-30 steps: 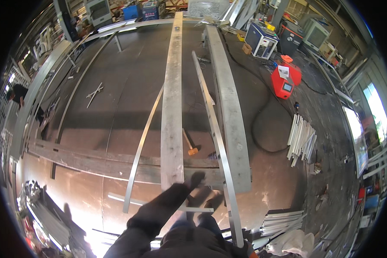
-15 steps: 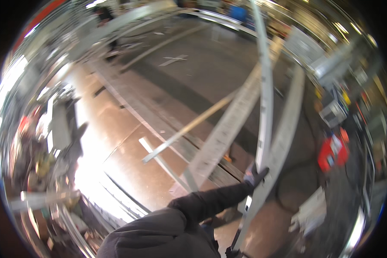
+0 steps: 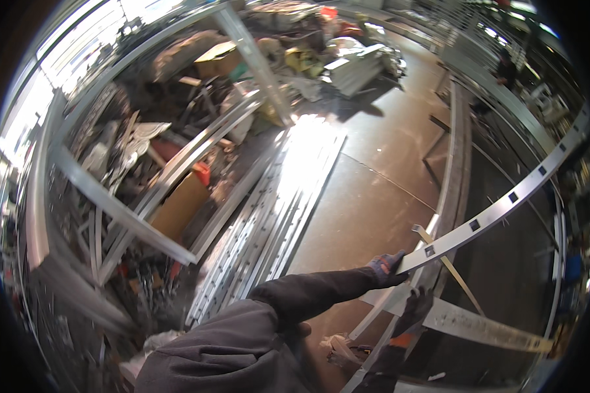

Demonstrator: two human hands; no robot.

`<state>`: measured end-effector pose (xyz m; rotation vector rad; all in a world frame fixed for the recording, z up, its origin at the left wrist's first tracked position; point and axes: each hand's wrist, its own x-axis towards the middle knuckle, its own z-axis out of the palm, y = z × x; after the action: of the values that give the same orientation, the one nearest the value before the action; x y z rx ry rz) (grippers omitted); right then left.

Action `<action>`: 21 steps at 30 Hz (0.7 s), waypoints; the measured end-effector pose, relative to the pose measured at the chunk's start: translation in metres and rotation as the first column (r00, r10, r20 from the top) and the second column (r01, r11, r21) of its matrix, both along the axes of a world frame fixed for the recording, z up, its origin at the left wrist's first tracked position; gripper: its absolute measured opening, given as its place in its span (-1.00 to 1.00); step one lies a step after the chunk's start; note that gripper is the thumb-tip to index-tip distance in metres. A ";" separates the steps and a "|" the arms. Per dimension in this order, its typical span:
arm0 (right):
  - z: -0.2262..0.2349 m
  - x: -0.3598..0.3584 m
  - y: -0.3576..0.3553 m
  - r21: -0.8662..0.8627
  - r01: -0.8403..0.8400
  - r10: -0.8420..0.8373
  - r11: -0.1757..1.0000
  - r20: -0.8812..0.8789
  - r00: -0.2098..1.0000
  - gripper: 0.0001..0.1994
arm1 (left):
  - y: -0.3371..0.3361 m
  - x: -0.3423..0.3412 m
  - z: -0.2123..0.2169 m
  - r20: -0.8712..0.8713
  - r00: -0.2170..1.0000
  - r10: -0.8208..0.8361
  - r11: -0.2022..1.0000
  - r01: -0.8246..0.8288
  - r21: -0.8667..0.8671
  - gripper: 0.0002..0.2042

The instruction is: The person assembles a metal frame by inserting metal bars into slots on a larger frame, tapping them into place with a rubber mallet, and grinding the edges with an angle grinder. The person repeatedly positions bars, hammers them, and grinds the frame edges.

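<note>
Long slotted metal rail [image 3: 498, 208] in your gloved hands

Your left hand [image 3: 387, 267] grips its near end; the right hand [image 3: 416, 308] seems closed below. Stiff, heavy, likely unwieldy: hold farther along.

A metal workshop: long steel rails [image 3: 275, 216] lie stacked on the floor beside heaped scrap [image 3: 144, 144].
</note>
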<state>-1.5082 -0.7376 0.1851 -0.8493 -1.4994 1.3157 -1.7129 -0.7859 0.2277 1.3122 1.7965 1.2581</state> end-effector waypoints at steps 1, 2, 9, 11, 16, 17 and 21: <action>0.027 -0.034 0.020 -0.091 -0.083 0.079 0.992 -0.042 0.996 -0.37 | -0.040 -0.017 -0.008 0.023 0.999 0.028 0.999 -0.027 -0.020 -0.48; 0.048 -0.071 0.021 -0.098 -0.194 0.181 0.976 -0.129 0.975 -0.35 | -0.080 -0.031 -0.016 0.044 0.997 0.065 0.996 -0.062 -0.056 -0.51; 0.006 -0.269 -0.107 -0.516 -0.515 0.582 0.685 -0.038 0.812 -0.47 | -0.320 -0.076 -0.075 -0.218 0.871 0.440 0.852 -0.482 -0.206 -0.46; -0.030 -0.295 -0.149 -0.569 -0.544 0.670 0.617 0.017 0.742 -0.46 | -0.372 -0.085 -0.086 -0.183 0.881 0.437 0.779 -0.472 -0.413 -0.46; -0.094 -0.342 -0.214 -0.844 -0.520 0.928 0.132 -0.078 0.363 -0.32 | -0.459 -0.095 -0.102 -0.185 0.805 0.563 0.675 -0.578 -0.459 -0.56; -0.107 -0.353 -0.221 -0.845 -0.521 0.939 0.120 -0.073 0.335 -0.32 | -0.468 -0.098 -0.106 -0.216 0.786 0.579 0.649 -0.605 -0.462 -0.58; -0.172 -0.390 -0.236 -0.737 -0.672 0.994 0.075 0.111 -0.011 -0.40 | -0.496 -0.106 -0.135 -0.152 0.735 0.661 0.593 -0.636 -0.495 -0.80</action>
<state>-1.8986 -0.9732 0.0133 -0.5209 -2.5499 2.7472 -1.8188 -1.2814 0.0930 0.2893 2.4658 0.9806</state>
